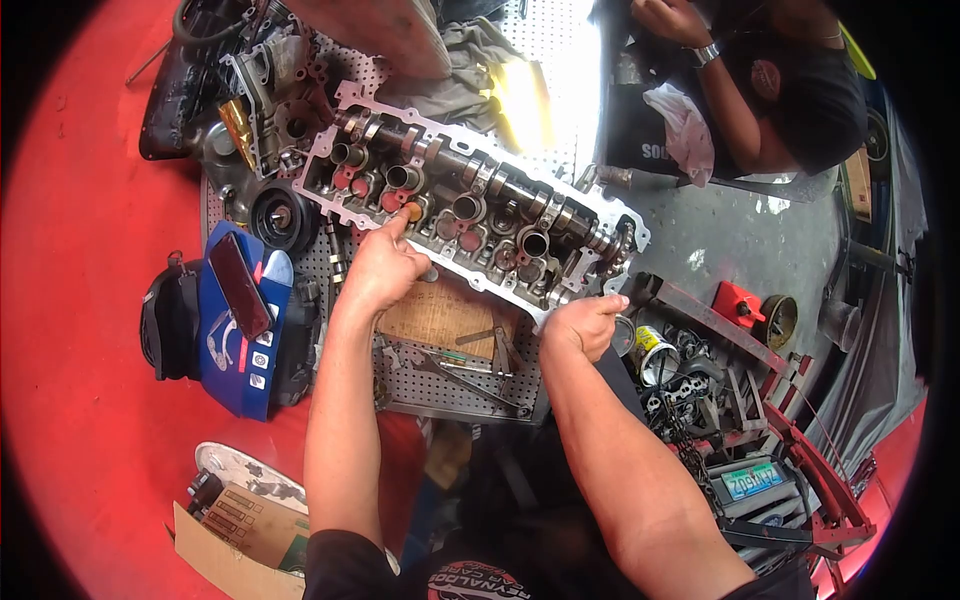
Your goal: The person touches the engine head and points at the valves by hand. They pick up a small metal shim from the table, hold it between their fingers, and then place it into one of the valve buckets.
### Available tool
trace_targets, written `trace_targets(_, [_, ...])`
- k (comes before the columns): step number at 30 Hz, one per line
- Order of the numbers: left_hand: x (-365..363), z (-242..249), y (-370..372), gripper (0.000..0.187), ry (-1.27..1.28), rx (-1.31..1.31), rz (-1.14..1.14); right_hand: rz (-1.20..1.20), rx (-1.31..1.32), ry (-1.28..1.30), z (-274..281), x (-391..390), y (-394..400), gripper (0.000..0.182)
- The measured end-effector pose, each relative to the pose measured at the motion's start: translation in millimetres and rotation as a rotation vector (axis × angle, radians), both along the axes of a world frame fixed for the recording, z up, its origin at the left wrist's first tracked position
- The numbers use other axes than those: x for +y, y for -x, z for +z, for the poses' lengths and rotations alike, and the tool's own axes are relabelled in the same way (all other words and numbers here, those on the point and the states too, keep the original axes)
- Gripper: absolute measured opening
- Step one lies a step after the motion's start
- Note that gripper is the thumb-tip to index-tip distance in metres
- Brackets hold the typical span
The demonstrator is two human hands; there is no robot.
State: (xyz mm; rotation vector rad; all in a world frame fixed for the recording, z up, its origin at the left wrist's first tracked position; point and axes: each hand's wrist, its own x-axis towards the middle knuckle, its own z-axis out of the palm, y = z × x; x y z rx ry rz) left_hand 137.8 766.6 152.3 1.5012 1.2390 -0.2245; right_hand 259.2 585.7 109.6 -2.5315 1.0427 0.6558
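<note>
A metal cylinder head with a camshaft lies tilted across the perforated bench, its right end lower. My left hand is at its near edge, the index finger extended onto an orange-brown round part among the valve openings; the other fingers are curled, and whether they grip the edge is unclear. At the lower right corner, my right hand is closed round the casting's edge, thumb side toward the sprocket end. Below the casting, a stained wooden board lies on the bench, with thin metal tools beside it.
A pulley and a phone on a blue box are at the left. Another person is at the upper right. Red metal frames and loose parts stand right. An open carton is lower left.
</note>
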Motion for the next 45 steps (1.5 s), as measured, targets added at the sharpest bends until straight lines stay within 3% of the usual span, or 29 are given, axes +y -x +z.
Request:
trace_targets(6, [-0.2,-1.9,3.9,0.078,0.067,-0.044,-0.002,0.009,0.01,0.003,0.1,-0.2,-0.4,0.073])
trace_targets(9, [5.5,-6.2,7.9,0.077,-0.005,0.037,-0.049,0.008,-0.008,0.002,-1.9,-1.1,0.4,0.073])
trace_targets(12, [3.4,-12.8,11.5,0.078,-0.261,0.1,-0.185,0.025,-0.017,-0.011,-3.9,-2.8,0.6,0.072])
trace_targets(18, [1.0,-11.7,11.9,0.082,-0.331,0.262,-0.357,0.002,-0.015,-0.012,-0.7,-0.9,0.5,0.072])
trace_targets(30, [11.9,-4.5,12.6,0.08,-0.324,0.25,-0.413,0.014,-0.031,0.019,0.2,1.8,1.8,0.073])
trace_targets(34, [12.2,-5.7,13.9,0.07,-0.305,0.161,-0.37,0.028,-0.022,0.016,-3.2,-0.4,1.2,0.075])
trace_targets(39, [11.7,-6.8,24.7,0.059,-0.218,0.072,-0.204,0.058,-0.082,0.049,-0.1,1.9,3.9,0.079])
trace_targets(42, [-15.1,-15.2,51.1,0.05,-0.272,-0.243,0.269,0.066,-0.084,0.05,-3.8,1.8,3.6,0.08])
trace_targets(43, [-30.3,-11.0,56.1,0.037,-0.277,-0.3,0.445,0.057,-0.09,0.048,-8.8,-0.7,3.4,0.08])
trace_targets(45, [-63.1,-32.5,78.5,0.028,-0.309,-0.242,0.707,0.048,-0.101,0.043,-18.9,-8.1,4.3,0.081])
